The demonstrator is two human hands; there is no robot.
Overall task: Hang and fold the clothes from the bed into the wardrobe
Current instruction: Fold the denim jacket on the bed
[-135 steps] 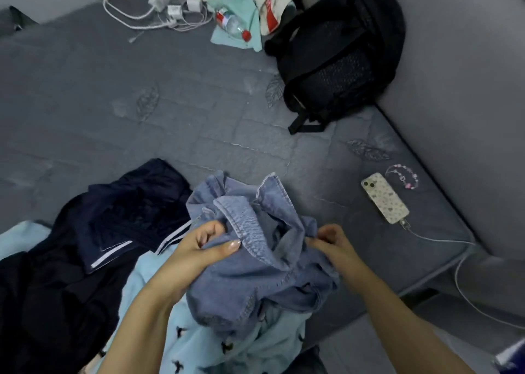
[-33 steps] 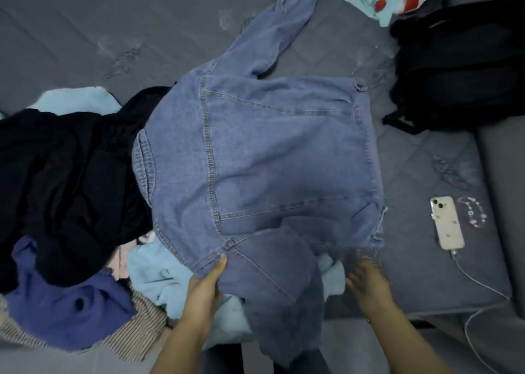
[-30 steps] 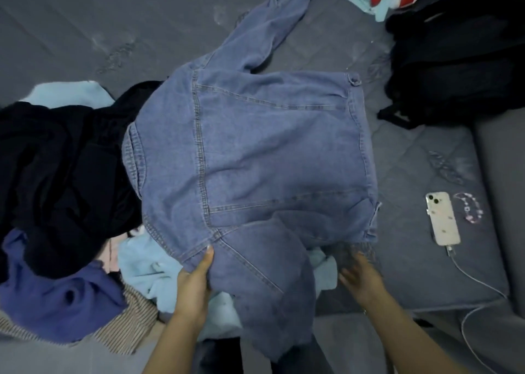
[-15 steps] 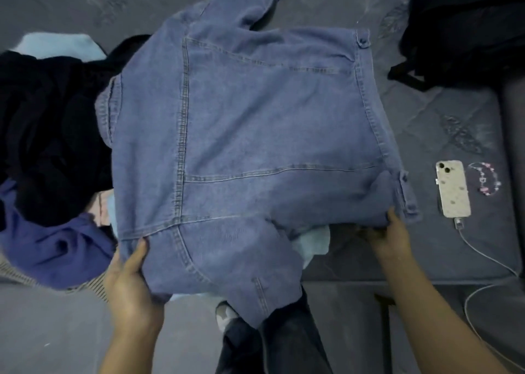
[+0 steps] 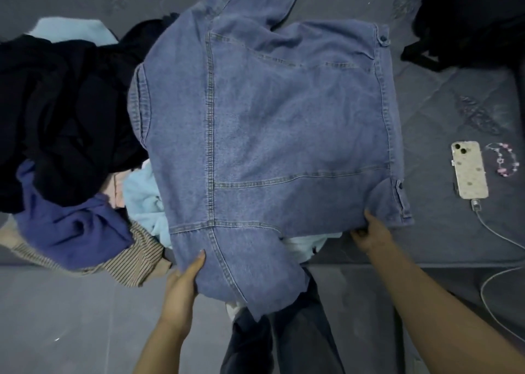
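Note:
A blue denim jacket point(image 5: 284, 123) lies spread back-side up on the grey bed point(image 5: 443, 231), one sleeve reaching up out of the frame's top, the other hanging over the near edge. My left hand point(image 5: 184, 282) grips the near sleeve seam at the jacket's lower left, thumb on top. My right hand point(image 5: 369, 231) pinches the hem corner at the lower right. Left of the jacket sits a heap of clothes: a black garment point(image 5: 65, 112), a purple-blue one point(image 5: 71, 231), a striped one point(image 5: 133, 263) and a light blue one point(image 5: 145, 200).
A phone point(image 5: 470, 173) on a white charging cable point(image 5: 500, 240) and a bead bracelet point(image 5: 502, 160) lie on the bed to the right. A black backpack point(image 5: 471, 18) sits at the top right. The grey floor point(image 5: 71, 317) and my legs point(image 5: 284, 339) are below.
The bunched jacket has been opened and laid flat. In the last second both hands slid outward along its near edge to the sleeve seam and hem corner, pulling it taut.

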